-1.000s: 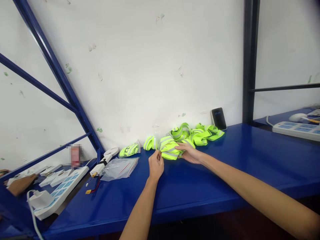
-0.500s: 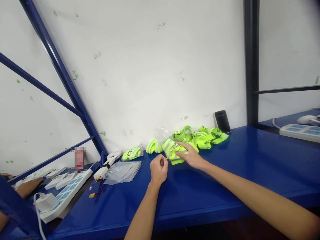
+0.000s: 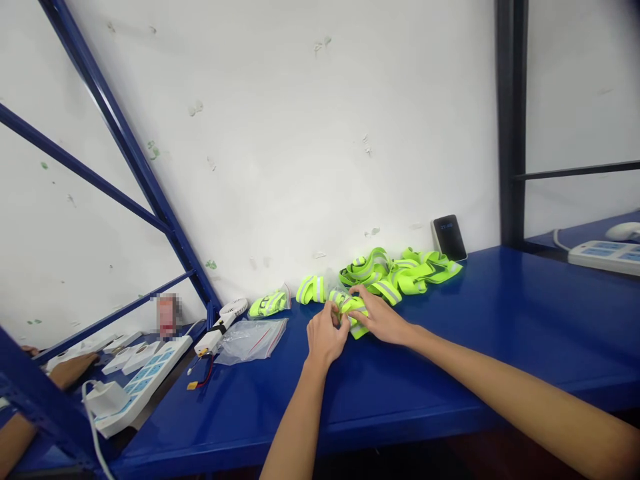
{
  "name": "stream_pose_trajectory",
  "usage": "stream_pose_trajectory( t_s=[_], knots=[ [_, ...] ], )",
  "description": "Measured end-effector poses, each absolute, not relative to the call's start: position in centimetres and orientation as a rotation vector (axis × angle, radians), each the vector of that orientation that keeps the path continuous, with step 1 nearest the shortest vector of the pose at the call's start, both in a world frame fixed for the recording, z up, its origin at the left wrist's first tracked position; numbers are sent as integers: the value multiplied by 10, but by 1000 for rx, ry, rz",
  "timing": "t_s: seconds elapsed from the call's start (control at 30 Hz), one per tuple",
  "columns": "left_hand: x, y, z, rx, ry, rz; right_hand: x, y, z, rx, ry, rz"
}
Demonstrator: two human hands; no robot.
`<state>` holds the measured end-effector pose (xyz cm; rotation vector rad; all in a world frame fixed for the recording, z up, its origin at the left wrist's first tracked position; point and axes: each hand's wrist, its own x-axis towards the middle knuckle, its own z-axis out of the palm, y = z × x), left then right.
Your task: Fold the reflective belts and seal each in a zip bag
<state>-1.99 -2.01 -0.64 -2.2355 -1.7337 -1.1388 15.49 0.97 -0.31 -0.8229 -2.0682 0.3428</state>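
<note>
At the middle of the blue table (image 3: 450, 347), both my hands meet on a folded neon-yellow reflective strap (image 3: 354, 307) with silver stripes. My left hand (image 3: 326, 333) pinches its left side, fingers closed. My right hand (image 3: 384, 320) grips it from the right, thumb and fingers around the folds. Some clear plastic shows just behind the strap; whether it wraps the strap I cannot tell. A second folded reflective strap (image 3: 311, 289) lies to the left, and a bagged one (image 3: 270, 304) is farther left. Loose reflective straps (image 3: 373, 267) are heaped behind my right hand.
Clear zip bags (image 3: 253, 340) lie left of my hands, beside a white handheld fan (image 3: 233, 308) and a wired connector (image 3: 193, 385). A phone-like device (image 3: 449, 238) leans on the wall. Past the blue frame are a power strip (image 3: 150, 383) and another person's hand (image 3: 75, 370).
My left hand has moved up and right from beside the strap and now grips it. The folded strap appears more compact, and the plastic behind it sits lower.
</note>
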Motion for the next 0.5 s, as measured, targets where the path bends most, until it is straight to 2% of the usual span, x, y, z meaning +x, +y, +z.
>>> stream_pose_trajectory(
  t_s=[0.3,0.5],
  knots=[
    [-18,-18,-9,-2424,-1711,-1179,165,8,-1,-726,-2310,24],
    [-14,-13,-15,-2384,-1730,-1160,169,14,1,-719,-2328,61]
  ],
)
